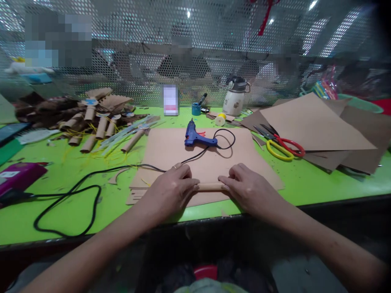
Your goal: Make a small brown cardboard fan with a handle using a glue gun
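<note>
Both hands pinch the near edge of brown kraft paper, which is curled into a narrow paper roll (210,186). My left hand (172,185) is closed on the roll's left part, and a ring shows on one finger. On its right part my right hand (249,187) is closed too, fingers curled. Flat sheets of brown paper (244,142) lie beneath. A blue glue gun (198,137) with a red trigger rests on the sheets beyond my hands, its black cord (146,165) running left under my left hand's far side.
Rolled paper tubes with yellow strings (102,127) pile up at the left, near clear glue sticks (131,132). Scissors with red and yellow handles (279,149) lie right, beside stacked brown paper (317,126). A purple power strip (23,179), flask (234,99) and blue pot (196,109) stand about.
</note>
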Motion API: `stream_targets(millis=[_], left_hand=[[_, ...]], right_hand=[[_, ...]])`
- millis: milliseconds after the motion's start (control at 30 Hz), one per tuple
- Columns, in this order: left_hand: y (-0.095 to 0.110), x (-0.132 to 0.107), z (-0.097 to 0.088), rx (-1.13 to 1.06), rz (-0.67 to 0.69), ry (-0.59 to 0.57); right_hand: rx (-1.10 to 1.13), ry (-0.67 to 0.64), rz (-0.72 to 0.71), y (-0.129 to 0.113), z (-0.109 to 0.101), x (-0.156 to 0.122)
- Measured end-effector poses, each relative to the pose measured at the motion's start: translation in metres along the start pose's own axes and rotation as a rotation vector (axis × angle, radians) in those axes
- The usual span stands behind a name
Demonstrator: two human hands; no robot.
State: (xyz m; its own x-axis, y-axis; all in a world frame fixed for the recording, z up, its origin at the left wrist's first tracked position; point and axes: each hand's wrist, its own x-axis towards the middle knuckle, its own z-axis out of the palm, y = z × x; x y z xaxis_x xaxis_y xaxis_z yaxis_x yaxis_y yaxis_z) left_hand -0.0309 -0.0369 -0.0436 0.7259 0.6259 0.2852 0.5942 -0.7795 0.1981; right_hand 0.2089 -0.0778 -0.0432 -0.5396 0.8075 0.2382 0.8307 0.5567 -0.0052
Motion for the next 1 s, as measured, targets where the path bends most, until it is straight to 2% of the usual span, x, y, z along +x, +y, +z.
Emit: stream_targets(millis=[167,367,533,767,1000], left_hand=[[-0.002,0.001,0.005,0.023,0.027,0.052],[0.002,0.002,0.005,0.086,0.084,0.051],[0.000,0.003,0.006,0.127,0.094,0.044],[0.000,0.004,0.007,0.122,0.095,0.049],[0.000,0.007,0.006,0.112,0.081,0.040]], right_hand=[[-0.025,-0.018,0.015,0.003,0.002,0.002],[-0.079,-0.016,0.007,0.004,0.004,0.002],[-0.076,0.048,-0.015,0.010,0.007,0.000],[0.131,0.213,-0.041,0.023,0.010,-0.021],[0.187,0.114,-0.059,0.030,0.002,-0.022]])
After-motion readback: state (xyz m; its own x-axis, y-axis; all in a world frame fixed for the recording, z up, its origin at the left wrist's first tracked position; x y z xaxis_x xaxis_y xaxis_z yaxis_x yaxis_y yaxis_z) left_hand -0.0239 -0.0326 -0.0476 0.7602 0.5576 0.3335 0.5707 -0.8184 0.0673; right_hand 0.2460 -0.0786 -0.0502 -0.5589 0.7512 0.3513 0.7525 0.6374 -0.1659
